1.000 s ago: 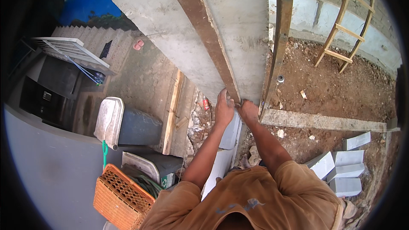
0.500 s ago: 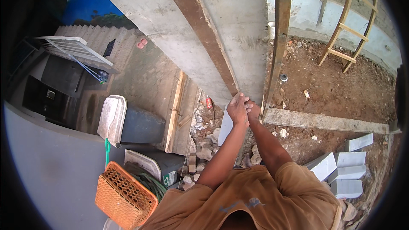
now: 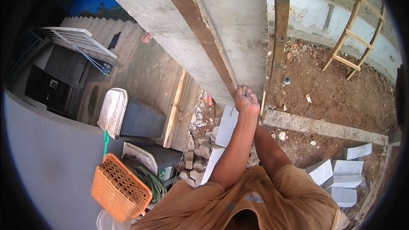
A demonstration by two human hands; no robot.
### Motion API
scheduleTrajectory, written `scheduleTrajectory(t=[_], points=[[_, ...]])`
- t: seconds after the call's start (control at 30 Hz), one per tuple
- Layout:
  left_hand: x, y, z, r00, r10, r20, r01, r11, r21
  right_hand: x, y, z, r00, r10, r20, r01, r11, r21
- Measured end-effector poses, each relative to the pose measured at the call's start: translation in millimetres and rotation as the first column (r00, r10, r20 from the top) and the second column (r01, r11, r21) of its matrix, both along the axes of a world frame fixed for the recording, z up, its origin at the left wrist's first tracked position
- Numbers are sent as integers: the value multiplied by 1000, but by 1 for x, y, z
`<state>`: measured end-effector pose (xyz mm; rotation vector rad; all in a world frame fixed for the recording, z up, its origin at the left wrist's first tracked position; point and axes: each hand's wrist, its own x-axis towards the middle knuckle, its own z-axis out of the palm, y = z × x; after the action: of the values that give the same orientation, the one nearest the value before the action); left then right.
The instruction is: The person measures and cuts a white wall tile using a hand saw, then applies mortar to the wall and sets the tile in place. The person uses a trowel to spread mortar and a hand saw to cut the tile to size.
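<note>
My left hand is up against the lower end of a long brown wooden board, which runs down the grey concrete wall panel. Its fingers point up and sit slightly apart, with nothing visible in them. The left forearm crosses in front of my right forearm. Behind that crossing my right hand is hidden, so its fingers and anything it holds do not show. An upright wooden post stands just right of the hands.
Below lie rubble and pale blocks; more blocks rest at the right. A concrete strip crosses the dirt. A wooden ladder leans far right. Left are a lidded bin, a wicker basket and a timber.
My left hand has shifted slightly right and up, its fingers now extended rather than bunched. My right hand, partly visible before, is now behind the left arm. The view has shifted slightly.
</note>
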<state>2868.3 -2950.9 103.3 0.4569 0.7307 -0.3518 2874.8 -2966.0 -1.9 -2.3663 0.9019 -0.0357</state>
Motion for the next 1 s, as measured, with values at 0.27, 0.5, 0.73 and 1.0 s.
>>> scheduleTrajectory(t=[0.27, 0.5, 0.73, 1.0], points=[[-37, -1, -23, 888, -458, 48, 324, 695, 641, -40, 16, 12, 985, 166, -46, -170, 900, -402], [-58, 23, -55, 502, -856, 120, 222, 262, 939, -24, 14, -30, 997, 52, 56, -52, 999, -2], [-8, 160, 5, 180, -984, -3, 388, 69, 919, -24, 23, -18, 999, -33, 31, 32, 999, 24], [94, 192, -9, 203, -945, -257, -476, -324, 817, -35, 17, 4, 1000, 1, -1, -1, 992, 126]])
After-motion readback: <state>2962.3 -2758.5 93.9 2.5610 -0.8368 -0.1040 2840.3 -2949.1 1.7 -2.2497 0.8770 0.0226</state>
